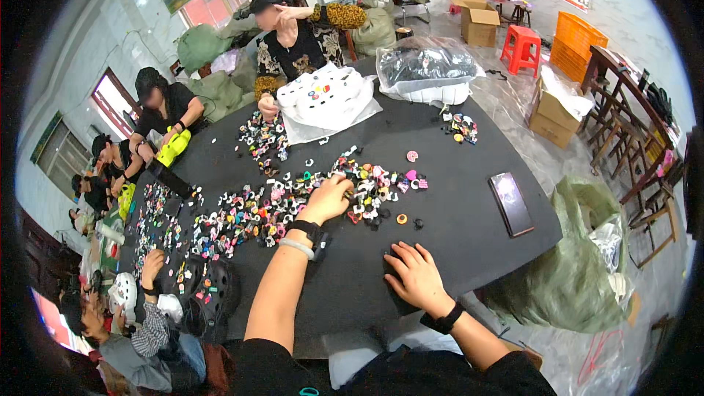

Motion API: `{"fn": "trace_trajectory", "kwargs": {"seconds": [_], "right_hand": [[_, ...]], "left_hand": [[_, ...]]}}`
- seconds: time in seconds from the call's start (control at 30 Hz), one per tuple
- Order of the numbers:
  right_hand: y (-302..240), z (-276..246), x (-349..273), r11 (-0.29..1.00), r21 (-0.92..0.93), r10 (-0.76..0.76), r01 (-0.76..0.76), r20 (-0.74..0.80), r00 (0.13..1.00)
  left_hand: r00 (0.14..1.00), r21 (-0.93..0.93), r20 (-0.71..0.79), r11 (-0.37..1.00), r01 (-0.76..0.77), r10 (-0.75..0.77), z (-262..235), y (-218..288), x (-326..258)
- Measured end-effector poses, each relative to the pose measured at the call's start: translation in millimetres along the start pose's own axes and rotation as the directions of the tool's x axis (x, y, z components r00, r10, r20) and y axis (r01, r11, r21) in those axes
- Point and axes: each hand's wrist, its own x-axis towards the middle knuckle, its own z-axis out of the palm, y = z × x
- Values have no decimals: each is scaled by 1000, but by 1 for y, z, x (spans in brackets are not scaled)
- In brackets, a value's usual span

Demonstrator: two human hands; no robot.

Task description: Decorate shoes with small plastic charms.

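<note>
Leftmost, we have co-workers lined along the table's far and near sides, one of them seated close by with a white clog (pixel 123 295) beside them. Just past it, a yellow-green clog (pixel 174 148) is in another person's hands, and a dark block-like object (pixel 169 179) stands among the charms, hiding some of them from us. A pair of black clogs (pixel 210 290) takes up the near left edge, a few charms on them. From there our small colourful charms (pixel 253 209) spread across the middle of the black table (pixel 455 198) in a long, loose heap. Our left hand (pixel 327 199) reaches into its right end, fingers bent down among the pieces; we cannot tell whether they pinch one. Beyond, white clogs (pixel 323 95) with charms on them stand between us and the person opposite. Our right hand (pixel 418 276) lies on bare tabletop, fingers spread and loose, well apart from the heap. Farther back sits a clear plastic bag (pixel 429 66) with dark contents, a smaller cluster of charms (pixel 460 129) near it. Rightward, a phone (pixel 511 204) lies near the edge; past it come a red stool (pixel 521 50), an open cardboard box (pixel 555 111), a bulky green sack (pixel 568 264) crowding the table's side and an orange crate (pixel 577 42).
</note>
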Motion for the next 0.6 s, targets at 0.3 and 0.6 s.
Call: {"fn": "trace_trajectory", "kwargs": {"seconds": [0.3,0.6], "right_hand": [[0,1,3,1000,19,-3,3,-4,1000],[2,-2,1,1000,6,1,-1,0,1000]], "left_hand": [[961,201,-17,940,275,-277,-11,-62,-39],[997,-78,-18,994,-78,77,-18,22,12]]}}
